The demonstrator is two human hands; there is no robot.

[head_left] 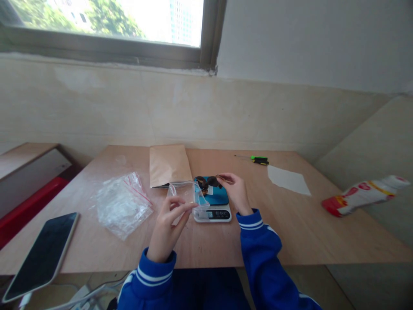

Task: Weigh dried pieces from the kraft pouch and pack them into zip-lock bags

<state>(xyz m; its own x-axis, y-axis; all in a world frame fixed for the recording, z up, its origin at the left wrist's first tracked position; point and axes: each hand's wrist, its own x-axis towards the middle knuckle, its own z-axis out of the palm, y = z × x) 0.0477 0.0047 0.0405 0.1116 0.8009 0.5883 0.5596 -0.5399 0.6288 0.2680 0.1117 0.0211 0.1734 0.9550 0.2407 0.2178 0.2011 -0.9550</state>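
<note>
So the left hand (171,217), at eight o'clock off the digital scale (222,215), is pinching a clear bag (184,192) between thumb and fingers, while the right hand (235,189) is clamping its fingertips on a brown piece (222,178) around one o'clock. Several dark pieces (202,184) are sitting on the blue pan (218,198), so plenty's looking unbagged imo; nothing's obviously filling the bag.

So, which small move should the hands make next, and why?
I would probably bring the dark piece at the right hand's fingertips toward the clear bag: the left hand holds that bag close by, and other dark pieces lie on the scale.
</note>
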